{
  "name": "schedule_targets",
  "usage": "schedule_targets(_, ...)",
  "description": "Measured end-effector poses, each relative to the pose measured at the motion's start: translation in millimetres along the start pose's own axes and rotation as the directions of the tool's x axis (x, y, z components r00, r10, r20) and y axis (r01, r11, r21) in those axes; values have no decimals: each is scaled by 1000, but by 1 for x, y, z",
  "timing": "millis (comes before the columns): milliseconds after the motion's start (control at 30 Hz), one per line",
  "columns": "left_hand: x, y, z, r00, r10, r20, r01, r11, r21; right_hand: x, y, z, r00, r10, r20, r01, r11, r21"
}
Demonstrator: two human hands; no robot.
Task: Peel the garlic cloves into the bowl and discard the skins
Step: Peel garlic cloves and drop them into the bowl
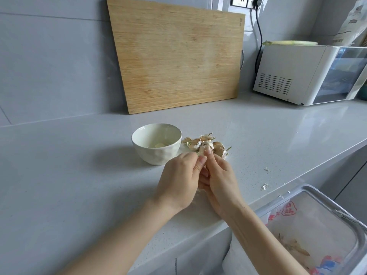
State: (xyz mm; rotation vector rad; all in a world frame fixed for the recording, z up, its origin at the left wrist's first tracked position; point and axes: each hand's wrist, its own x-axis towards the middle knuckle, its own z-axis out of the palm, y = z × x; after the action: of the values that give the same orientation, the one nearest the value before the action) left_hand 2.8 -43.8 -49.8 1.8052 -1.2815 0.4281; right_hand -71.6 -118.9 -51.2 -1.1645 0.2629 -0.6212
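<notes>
Hands are just inside the bench [79, 175] front edge; bench runs wide to the left, bin [309, 192] sits below the edge at right. Left hand [179, 175] & right hand [220, 175] both pinch 1 garlic clove [203, 150], mostly hidden by fingers. 1 bowl [156, 155] just beyond, 1 pale piece inside. Unpeeled cloves [206, 141] beside it, approx 6, overlapping so count unsure. 2 skin scraps [265, 186] near the edge; bin cut off by frame

Cream bowl [156, 144] with a dimpled pattern, tan-and-white garlic cloves [206, 143] with green shoots at its three o'clock, pale streaky-grained wooden board [176, 56] at twelve o'clock, light grey speckled counter [69, 175], white oven [288, 68], black cable [259, 34], bin bag [309, 221] printed red and blue
</notes>
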Motion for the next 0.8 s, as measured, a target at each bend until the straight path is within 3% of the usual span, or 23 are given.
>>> schedule_targets(67, -2, 0, 1, 1000, 6, -28, -5, 998, 58, 1, 4, 4, 1000, -4, -27, 4, 1000, 27)
schedule_targets(133, -2, 5, -1, 985, -168, -23, 164, 978, -132, 3, 6, 10, 999, -45, -14, 45, 999, 26)
schedule_targets(200, 2, 12, -5, 902, -418, 110, 418, 778, -469, 5, 9, 13, 994, -107, -35, 106, 994, -26)
schedule_targets(267, 6, 14, -9, 795, -540, 276, 573, 521, -633, 5, 10, 13, 982, -178, -56, 169, 977, -132)
schedule_targets(367, 9, 11, -15, 690, -580, 433, 677, 305, -670, 3, 10, 12, 965, -260, -23, 244, 929, -278)
schedule_targets(600, 16, 6, -27, 517, -528, 673, 795, 6, -606, -3, 8, 1, 936, -311, 163, 350, 865, -360)
schedule_targets(700, 18, 6, -30, 504, -516, 692, 796, -32, -604, -2, 5, -3, 939, -277, 203, 332, 883, -331)
schedule_targets(800, 21, 6, -32, 614, -524, 590, 738, 116, -665, -1, 2, -6, 939, -267, 216, 321, 905, -278)
